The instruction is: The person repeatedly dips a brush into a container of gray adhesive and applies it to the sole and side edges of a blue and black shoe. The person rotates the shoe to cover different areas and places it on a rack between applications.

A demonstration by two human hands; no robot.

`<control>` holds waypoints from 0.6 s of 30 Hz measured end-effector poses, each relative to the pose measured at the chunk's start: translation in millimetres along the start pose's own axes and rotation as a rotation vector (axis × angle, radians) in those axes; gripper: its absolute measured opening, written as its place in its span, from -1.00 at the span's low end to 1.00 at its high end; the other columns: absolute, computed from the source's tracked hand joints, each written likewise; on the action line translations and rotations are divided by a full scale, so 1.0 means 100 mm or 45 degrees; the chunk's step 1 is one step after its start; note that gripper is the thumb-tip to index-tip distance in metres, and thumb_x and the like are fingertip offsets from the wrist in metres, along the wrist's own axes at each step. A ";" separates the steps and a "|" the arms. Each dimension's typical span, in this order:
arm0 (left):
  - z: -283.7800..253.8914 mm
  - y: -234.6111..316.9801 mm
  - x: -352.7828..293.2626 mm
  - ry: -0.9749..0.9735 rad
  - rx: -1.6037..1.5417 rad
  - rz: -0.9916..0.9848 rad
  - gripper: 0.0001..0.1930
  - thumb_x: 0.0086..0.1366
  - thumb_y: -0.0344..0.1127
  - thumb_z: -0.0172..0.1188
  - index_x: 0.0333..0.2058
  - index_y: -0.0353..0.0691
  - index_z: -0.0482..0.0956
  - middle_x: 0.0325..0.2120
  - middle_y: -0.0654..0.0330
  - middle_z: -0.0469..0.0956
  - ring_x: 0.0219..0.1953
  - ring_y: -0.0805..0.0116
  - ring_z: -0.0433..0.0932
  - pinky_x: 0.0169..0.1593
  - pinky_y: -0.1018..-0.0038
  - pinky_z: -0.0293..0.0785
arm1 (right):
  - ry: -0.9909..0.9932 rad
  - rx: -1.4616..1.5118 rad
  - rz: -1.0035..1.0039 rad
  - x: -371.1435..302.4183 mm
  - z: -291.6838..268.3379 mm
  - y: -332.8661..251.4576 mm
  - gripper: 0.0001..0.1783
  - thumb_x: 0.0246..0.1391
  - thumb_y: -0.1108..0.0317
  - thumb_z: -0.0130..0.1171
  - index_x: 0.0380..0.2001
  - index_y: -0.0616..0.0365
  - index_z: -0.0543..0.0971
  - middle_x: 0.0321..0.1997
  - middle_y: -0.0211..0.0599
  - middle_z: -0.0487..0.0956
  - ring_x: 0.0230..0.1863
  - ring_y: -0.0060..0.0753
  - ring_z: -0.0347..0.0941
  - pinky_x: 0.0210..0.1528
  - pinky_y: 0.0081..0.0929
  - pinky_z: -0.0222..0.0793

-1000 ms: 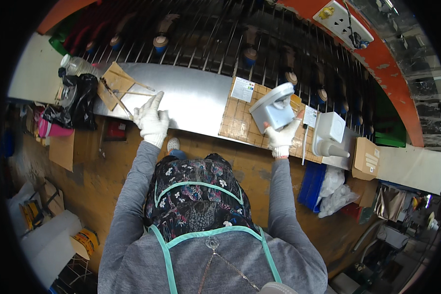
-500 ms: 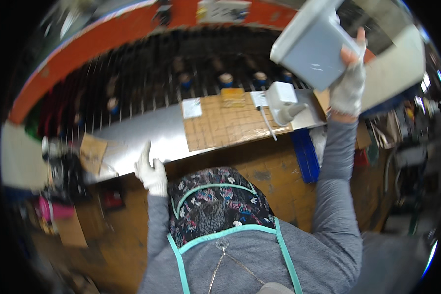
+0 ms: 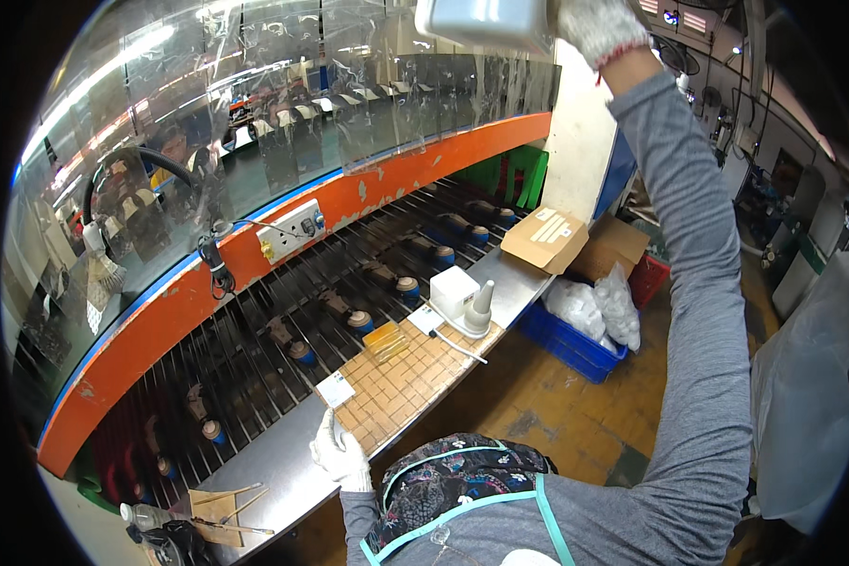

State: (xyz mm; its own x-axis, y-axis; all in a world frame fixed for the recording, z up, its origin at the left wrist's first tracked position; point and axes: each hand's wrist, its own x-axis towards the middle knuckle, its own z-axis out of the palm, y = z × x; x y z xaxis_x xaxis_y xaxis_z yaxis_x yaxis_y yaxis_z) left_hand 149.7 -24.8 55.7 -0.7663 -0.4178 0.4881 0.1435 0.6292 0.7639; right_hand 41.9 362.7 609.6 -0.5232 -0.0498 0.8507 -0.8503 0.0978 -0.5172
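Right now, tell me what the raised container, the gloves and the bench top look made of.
Container in the right hand: probably plastic, pale grey, smooth with a soft sheen. Gloves: knitted fabric, white and ribbed, also on the left hand. Bench top: likely sheet metal, dull grey and faintly reflective.

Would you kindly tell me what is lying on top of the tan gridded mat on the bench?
On the tan gridded mat lie a small yellow block and two white cards. The gloved left hand rests at its near corner. Whatever is beneath the mat is covered.
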 end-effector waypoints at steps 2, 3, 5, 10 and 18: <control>0.10 0.02 0.06 -0.029 -0.005 0.004 -0.44 0.02 -0.52 0.07 0.06 -0.12 0.63 -0.05 0.13 0.67 -0.02 0.21 0.57 0.25 0.25 0.26 | -0.012 0.000 0.039 -0.22 0.02 0.10 -0.24 0.09 0.32 0.26 0.28 0.23 0.14 -0.15 -0.29 0.59 -0.13 -0.48 0.50 -0.04 -0.47 0.46; 0.12 0.02 0.09 -0.050 0.030 0.024 -0.44 0.02 -0.52 0.07 0.07 -0.12 0.62 -0.04 0.13 0.66 -0.02 0.20 0.57 0.25 0.25 0.25 | -0.020 0.014 0.061 -0.39 0.06 0.17 -0.15 0.07 0.31 0.28 0.33 0.22 0.08 -0.15 -0.29 0.59 -0.14 -0.49 0.50 -0.05 -0.48 0.47; 0.13 0.01 0.17 -0.081 0.052 0.031 -0.43 0.03 -0.53 0.07 0.09 -0.12 0.60 -0.01 0.14 0.65 0.00 0.19 0.56 0.26 0.25 0.24 | -0.003 0.016 0.112 -0.77 0.11 0.35 0.01 0.02 0.31 0.33 0.42 0.21 -0.03 -0.16 -0.29 0.58 -0.15 -0.50 0.49 -0.08 -0.48 0.48; 0.17 -0.04 0.42 -0.153 -0.028 0.086 -0.43 0.06 -0.53 0.07 0.12 -0.11 0.58 0.05 0.17 0.62 0.10 0.22 0.52 0.31 0.24 0.18 | 0.416 -0.890 -0.078 -1.31 0.27 1.18 0.31 -0.28 0.35 0.50 0.51 0.05 -0.07 -0.01 0.00 0.56 -0.12 -0.24 0.61 0.02 -0.36 0.57; 0.03 -0.09 0.57 -0.351 0.241 0.028 -0.46 0.08 -0.40 0.09 0.11 -0.04 0.59 -0.01 0.18 0.64 0.11 0.22 0.52 0.32 0.17 0.18 | 0.531 -0.745 0.384 -2.44 0.36 2.17 0.47 -0.35 0.52 0.47 0.53 0.00 -0.31 0.14 0.03 0.46 -0.04 -0.15 0.53 0.06 -0.25 0.51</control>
State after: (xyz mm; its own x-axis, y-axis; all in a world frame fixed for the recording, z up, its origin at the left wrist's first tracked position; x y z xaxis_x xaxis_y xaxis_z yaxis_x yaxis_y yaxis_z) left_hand 103.3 -52.4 75.2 -0.9087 -0.2257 0.3512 0.0628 0.7577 0.6496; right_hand -16.8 360.5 286.6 -0.5632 0.4291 0.7062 -0.4455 0.5620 -0.6969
